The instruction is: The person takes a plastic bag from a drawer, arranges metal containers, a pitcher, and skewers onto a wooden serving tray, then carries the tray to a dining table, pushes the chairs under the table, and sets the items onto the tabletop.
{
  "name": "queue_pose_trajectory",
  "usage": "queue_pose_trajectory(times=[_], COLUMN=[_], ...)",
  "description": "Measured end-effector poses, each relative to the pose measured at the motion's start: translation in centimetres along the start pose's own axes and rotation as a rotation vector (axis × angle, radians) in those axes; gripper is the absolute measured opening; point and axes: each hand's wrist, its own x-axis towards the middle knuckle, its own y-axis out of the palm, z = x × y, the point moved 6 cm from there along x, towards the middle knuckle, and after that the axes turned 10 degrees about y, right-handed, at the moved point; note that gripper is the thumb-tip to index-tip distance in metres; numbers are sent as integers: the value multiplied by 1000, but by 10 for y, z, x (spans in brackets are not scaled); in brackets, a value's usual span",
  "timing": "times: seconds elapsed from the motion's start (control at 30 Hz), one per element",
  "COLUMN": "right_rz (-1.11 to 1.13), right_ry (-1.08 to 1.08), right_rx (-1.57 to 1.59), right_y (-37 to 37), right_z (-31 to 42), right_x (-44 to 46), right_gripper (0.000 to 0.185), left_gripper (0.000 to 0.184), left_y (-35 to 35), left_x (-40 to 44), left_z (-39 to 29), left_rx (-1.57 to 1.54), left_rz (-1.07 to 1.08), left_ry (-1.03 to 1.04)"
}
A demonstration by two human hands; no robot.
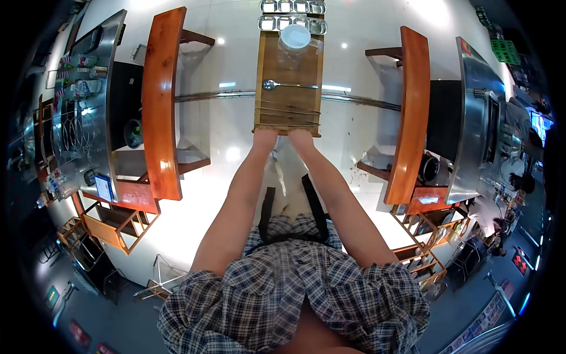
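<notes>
My left hand (pixel 265 138) and my right hand (pixel 301 140) are side by side at the near edge of a long wooden tray (pixel 289 62). Both appear closed on that edge, with most of the fingers hidden. Several thin metal skewers (pixel 288 112) lie across the tray just beyond my hands. Farther along, a metal spoon (pixel 270 85) lies crosswise, its handle pointing right. Behind it a pale round bowl or lid (pixel 295 36) sits with clear plastic around it. Divided metal dishes (pixel 293 6) stand at the tray's far end.
Long orange wooden benches flank me, one on the left (pixel 163 100) and one on the right (pixel 407 112). Beyond them stand steel-topped tables, the left one (pixel 111 71) crowded with bottles and racks, the right one (pixel 476 118) holding dishes. A floor channel (pixel 359 100) runs crosswise.
</notes>
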Motion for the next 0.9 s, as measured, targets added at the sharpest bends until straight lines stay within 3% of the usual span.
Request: queue_pose_trajectory(times=[0.1, 0.43, 0.6, 0.8, 0.9], right_rz=[-54, -34, 16, 12, 44], right_ry=[9, 7, -25, -15, 9], right_rx=[12, 39, 35, 11, 18], right_y=[7, 60, 85, 114, 124], right_z=[2, 5, -1, -9, -7], right_x=[-15, -96, -130, -160, -179], right_gripper=[16, 14, 16, 18, 18], left_gripper=[19, 14, 16, 18, 18], left_y=[2, 57, 69, 91, 106], left_x=[-17, -80, -109, -134, -148], left_z=[-12, -60, -92, -123, -133], left_rx=[23, -9, 50, -36, -65], left_rz=[-117, -178, -413, -44, -54], left_ry=[63, 18, -13, -99, -93])
